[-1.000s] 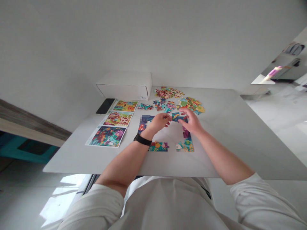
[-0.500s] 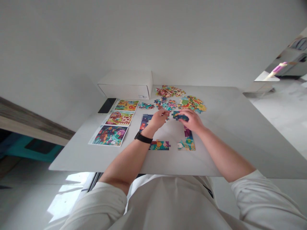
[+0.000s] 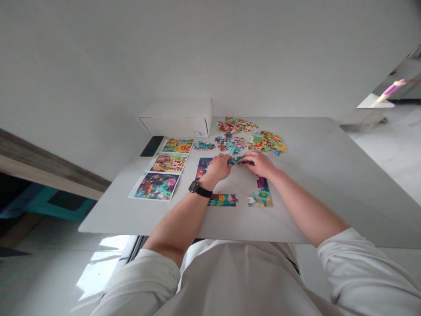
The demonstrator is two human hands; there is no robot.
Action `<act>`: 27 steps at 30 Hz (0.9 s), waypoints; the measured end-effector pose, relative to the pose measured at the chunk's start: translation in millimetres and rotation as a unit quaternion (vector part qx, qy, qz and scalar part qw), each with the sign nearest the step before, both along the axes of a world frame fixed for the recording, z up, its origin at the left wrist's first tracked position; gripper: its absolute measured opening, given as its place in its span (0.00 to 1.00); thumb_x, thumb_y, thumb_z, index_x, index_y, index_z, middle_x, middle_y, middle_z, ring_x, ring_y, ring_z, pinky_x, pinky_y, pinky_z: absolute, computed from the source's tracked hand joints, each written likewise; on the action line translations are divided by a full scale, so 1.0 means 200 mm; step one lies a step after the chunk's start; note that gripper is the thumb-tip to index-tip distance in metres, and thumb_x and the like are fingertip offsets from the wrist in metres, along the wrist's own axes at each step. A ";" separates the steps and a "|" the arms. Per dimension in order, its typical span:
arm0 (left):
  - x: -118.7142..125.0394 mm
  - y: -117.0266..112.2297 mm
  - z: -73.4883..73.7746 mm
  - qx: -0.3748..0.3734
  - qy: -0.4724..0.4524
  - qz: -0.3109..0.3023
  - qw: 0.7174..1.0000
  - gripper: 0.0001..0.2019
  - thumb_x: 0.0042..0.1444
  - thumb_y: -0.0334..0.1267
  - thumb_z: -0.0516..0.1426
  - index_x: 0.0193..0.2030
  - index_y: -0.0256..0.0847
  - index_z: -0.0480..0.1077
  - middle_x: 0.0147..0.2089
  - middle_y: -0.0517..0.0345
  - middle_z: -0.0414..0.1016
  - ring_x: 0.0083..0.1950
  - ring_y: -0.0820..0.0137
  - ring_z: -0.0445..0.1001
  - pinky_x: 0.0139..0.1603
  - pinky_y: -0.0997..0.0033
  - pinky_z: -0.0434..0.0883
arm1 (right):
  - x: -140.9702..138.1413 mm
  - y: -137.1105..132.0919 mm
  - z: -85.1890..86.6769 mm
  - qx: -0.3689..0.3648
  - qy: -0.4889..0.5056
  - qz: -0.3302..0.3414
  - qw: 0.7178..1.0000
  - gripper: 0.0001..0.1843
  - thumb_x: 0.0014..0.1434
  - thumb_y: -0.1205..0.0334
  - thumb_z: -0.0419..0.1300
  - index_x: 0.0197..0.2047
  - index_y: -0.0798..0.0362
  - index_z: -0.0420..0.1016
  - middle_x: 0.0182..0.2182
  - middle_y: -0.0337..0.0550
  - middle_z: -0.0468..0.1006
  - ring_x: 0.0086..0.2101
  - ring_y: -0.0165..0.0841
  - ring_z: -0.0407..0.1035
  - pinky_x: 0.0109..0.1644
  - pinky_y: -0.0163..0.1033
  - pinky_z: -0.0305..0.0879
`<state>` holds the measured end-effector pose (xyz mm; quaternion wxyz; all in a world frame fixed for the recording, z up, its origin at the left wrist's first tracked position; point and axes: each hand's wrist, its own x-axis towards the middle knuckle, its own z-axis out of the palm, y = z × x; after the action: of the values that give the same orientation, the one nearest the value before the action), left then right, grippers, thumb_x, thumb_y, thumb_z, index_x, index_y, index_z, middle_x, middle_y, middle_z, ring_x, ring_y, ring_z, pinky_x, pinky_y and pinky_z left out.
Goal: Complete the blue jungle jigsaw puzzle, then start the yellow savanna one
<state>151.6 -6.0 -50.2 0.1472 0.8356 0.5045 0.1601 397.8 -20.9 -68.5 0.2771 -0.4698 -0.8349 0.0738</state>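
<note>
My left hand (image 3: 219, 167), with a black watch on its wrist, pinches a small teal puzzle piece (image 3: 231, 161) at the top of a partly built puzzle frame. My right hand (image 3: 260, 164) has its fingers closed on dark blue puzzle pieces (image 3: 242, 160); the pieces in both hands meet or nearly meet. Below the left hand lies the bottom strip (image 3: 223, 200) of joined pieces. The right-hand strip (image 3: 262, 193) runs down under my right wrist. Part of the left strip (image 3: 201, 166) is hidden by my left hand.
Loose pieces lie in piles beyond my hands: a yellow-green pile (image 3: 268, 141), a red-brown pile (image 3: 235, 125) and blue-purple pieces (image 3: 226, 142). At left are picture sheets (image 3: 157, 186), a phone (image 3: 152, 146) and a white box (image 3: 176, 125) against the wall.
My left hand has moved right and its piece has come up to the pieces in my right hand. The right hand's pieces now lie flatter. The whole view has shifted slightly.
</note>
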 end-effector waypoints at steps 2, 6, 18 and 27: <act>0.00 -0.01 0.00 0.008 0.017 -0.011 1.000 0.19 0.66 0.34 0.59 0.63 0.43 0.74 0.62 0.45 0.77 0.66 0.56 0.75 0.69 0.54 0.71 | -0.01 0.01 -0.01 -0.003 -0.010 0.002 1.000 0.14 0.64 0.67 0.67 0.51 0.45 0.88 0.52 0.48 0.84 0.52 0.45 0.78 0.59 0.52 0.74; 0.00 -0.01 0.00 0.020 0.036 -0.034 0.999 0.20 0.66 0.35 0.58 0.64 0.43 0.75 0.62 0.46 0.77 0.66 0.56 0.74 0.71 0.55 0.69 | -0.03 0.02 -0.02 -0.007 -0.029 0.006 1.000 0.14 0.65 0.66 0.66 0.51 0.45 0.88 0.51 0.48 0.84 0.51 0.44 0.78 0.59 0.50 0.74; 0.02 -0.03 0.02 0.015 0.054 -0.041 0.998 0.21 0.67 0.41 0.58 0.65 0.44 0.79 0.64 0.42 0.76 0.66 0.53 0.74 0.73 0.53 0.66 | -0.06 0.02 -0.02 0.004 -0.063 -0.011 0.998 0.15 0.64 0.67 0.66 0.51 0.44 0.89 0.51 0.48 0.86 0.49 0.46 0.78 0.61 0.55 0.72; 0.02 -0.04 0.01 0.006 0.064 -0.027 0.998 0.22 0.67 0.43 0.59 0.67 0.47 0.77 0.65 0.44 0.73 0.65 0.53 0.73 0.73 0.53 0.66 | 0.01 -0.01 -0.03 0.037 -0.006 -0.043 0.998 0.16 0.63 0.68 0.64 0.51 0.47 0.87 0.53 0.48 0.85 0.53 0.45 0.78 0.63 0.53 0.72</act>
<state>155.9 -13.6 -48.1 0.1143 0.8583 0.4890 0.1052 400.0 -22.2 -74.2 0.2917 -0.4951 -0.8180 0.0282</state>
